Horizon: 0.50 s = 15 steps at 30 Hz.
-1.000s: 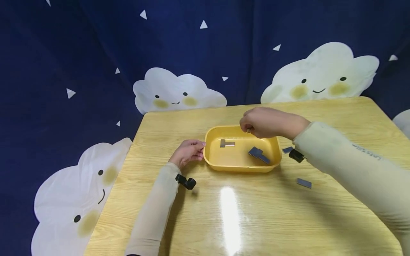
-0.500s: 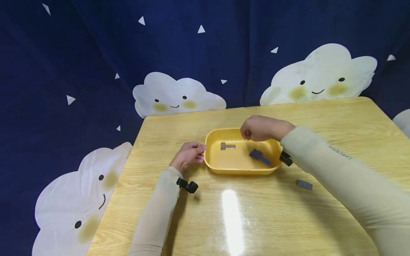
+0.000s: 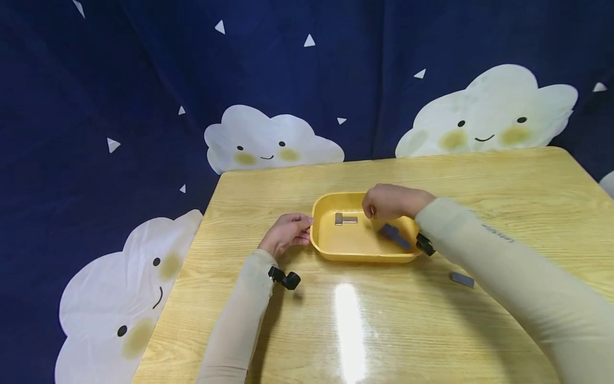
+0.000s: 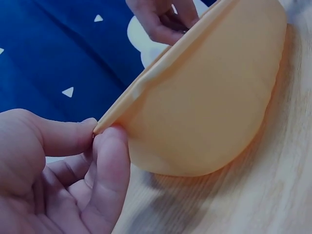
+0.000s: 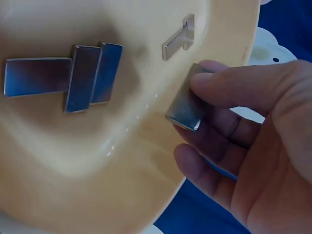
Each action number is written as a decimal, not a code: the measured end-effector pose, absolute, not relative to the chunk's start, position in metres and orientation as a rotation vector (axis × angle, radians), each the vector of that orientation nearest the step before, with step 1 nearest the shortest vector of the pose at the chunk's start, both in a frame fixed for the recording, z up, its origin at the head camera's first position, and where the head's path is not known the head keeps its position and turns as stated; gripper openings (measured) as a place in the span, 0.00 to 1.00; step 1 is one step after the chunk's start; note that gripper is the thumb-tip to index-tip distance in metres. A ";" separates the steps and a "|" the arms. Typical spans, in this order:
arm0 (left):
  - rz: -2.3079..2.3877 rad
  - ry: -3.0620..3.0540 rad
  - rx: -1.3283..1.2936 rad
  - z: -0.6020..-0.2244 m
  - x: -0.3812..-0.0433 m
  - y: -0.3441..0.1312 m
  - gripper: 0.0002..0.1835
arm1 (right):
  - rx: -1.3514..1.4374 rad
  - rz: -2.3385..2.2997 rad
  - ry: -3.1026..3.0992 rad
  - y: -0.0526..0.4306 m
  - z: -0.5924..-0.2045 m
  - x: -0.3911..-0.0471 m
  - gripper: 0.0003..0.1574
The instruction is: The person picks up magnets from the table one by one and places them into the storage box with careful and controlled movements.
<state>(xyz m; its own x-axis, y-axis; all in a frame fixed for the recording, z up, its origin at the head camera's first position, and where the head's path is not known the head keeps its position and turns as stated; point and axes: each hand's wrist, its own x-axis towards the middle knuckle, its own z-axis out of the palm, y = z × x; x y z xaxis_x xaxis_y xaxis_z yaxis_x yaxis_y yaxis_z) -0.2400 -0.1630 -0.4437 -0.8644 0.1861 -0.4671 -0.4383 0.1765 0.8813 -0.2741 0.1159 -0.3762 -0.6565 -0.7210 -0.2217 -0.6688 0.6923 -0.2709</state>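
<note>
Behind the wooden counter (image 3: 307,330) we see a blue curtain (image 3: 144,80) with white clouds. A yellow tub (image 3: 364,257) sits on the counter. Our left hand (image 3: 288,232) has its grip pinched on the tub's left rim. Our right hand (image 3: 390,201) has its grip clamped on a shiny block (image 5: 185,105), over the tub. Inside lie three blocks (image 5: 82,80) together and two small blocks (image 3: 339,219) touching. One loose block (image 3: 462,279) lies outside, near the right arm.
</note>
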 end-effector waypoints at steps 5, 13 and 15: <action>1.743 1.973 -0.234 -0.444 -0.240 -0.163 0.12 | -1.011 -0.165 2.597 0.113 -0.381 -0.275 0.08; 1.747 1.968 -0.237 -0.445 -0.240 -0.163 0.13 | -0.970 -0.105 2.567 0.112 -0.386 -0.274 0.09; 1.743 1.969 -0.236 -0.444 -0.240 -0.164 0.13 | -0.953 -0.096 2.567 0.112 -0.387 -0.274 0.09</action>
